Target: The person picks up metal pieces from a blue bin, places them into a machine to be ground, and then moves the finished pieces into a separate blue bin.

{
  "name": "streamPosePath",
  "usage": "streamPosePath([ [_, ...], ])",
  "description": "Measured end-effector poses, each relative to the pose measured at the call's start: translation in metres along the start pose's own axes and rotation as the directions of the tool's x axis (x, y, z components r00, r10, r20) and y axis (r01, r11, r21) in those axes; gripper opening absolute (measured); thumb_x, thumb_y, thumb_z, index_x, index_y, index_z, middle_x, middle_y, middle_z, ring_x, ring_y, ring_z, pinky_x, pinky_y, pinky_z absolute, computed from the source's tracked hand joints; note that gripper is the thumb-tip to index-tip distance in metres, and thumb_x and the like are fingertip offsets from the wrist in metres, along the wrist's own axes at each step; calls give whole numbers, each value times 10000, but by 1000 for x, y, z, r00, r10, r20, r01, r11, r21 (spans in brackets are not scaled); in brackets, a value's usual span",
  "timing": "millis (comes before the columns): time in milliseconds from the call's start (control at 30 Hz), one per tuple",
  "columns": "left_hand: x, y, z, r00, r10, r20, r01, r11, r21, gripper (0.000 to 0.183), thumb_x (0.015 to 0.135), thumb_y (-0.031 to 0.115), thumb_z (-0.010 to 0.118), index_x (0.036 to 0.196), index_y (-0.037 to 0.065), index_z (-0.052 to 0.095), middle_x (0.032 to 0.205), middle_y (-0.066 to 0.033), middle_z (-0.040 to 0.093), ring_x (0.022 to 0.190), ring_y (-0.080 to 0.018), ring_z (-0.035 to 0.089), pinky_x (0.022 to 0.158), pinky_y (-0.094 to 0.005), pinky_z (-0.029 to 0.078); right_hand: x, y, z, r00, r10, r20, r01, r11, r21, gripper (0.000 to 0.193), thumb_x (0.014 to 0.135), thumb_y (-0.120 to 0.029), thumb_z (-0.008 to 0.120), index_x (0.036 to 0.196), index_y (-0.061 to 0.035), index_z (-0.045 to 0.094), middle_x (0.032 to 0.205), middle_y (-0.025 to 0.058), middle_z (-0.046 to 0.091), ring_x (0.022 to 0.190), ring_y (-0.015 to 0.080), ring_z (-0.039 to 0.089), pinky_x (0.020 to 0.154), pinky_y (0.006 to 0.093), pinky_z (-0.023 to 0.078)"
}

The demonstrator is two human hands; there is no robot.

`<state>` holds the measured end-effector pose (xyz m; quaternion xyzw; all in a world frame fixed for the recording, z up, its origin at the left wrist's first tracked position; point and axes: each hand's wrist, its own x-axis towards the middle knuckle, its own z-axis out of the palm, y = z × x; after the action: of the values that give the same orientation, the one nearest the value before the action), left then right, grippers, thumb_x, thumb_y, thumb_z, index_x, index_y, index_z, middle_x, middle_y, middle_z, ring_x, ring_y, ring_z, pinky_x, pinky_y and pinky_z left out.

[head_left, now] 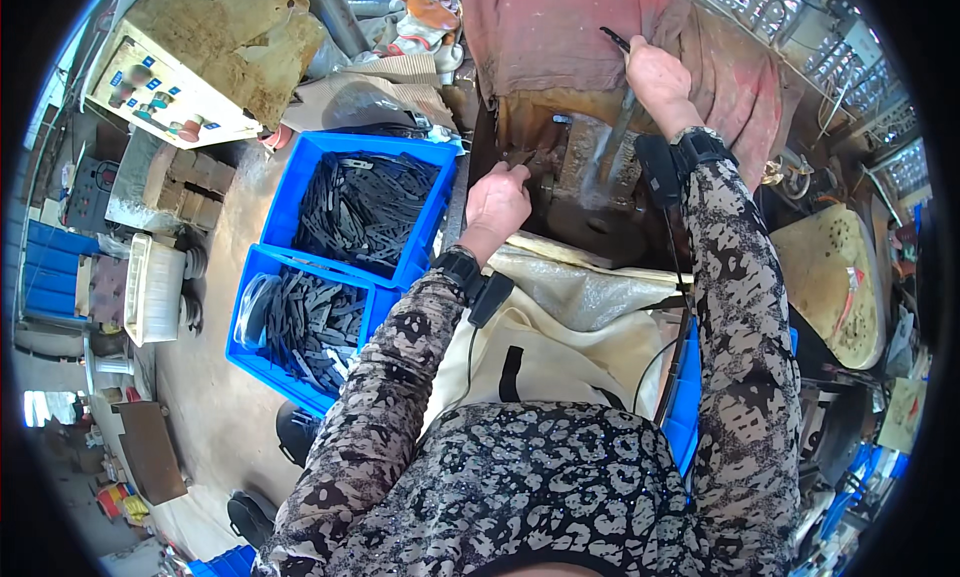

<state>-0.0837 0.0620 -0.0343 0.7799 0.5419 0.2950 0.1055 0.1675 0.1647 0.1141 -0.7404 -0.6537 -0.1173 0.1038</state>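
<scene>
My right hand (660,80) is raised over a red cloth (560,37), closed on a thin dark strip (614,40) that sticks out past the thumb. Lower and to the left, my left hand (498,205) is closed at the left side of a wet, rusty machine bed (600,232). Its fingertips are pinched together, and whatever lies between them is too small and dark to make out. Water or spray (600,162) shows between the hands, beside a metal bar. Wrist straps with small black boxes sit on both forearms.
Left of the machine stand two blue bins, the farther (432,217) and nearer (300,385), holding many flat metal pieces. A control box (165,97) with knobs is at the far left. A stained yellowish board (830,287) lies right. A pale apron (540,362) covers my lap.
</scene>
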Motion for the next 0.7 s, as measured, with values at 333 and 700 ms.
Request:
streamPosePath([
  [333,1,1,-1,999,-14,34,14,1000,10,131,762,122,619,888,132,652,899,-120,605,804,-336,628,691,-433,527,-7,-5,-7,1000,2,2,-2,1000,23,278,893,-153,380,1029,-25,586,1016,235,660,973,403,637,821,490,503],
  [700,1,-2,4,1000,-10,2,10,1000,19,67,743,101,628,802,89,598,875,-126,580,804,-339,623,704,-429,524,-1,-3,1,999,41,0,-41,999,19,302,940,-292,386,1071,-72,547,1016,218,660,981,403,627,828,502,490],
])
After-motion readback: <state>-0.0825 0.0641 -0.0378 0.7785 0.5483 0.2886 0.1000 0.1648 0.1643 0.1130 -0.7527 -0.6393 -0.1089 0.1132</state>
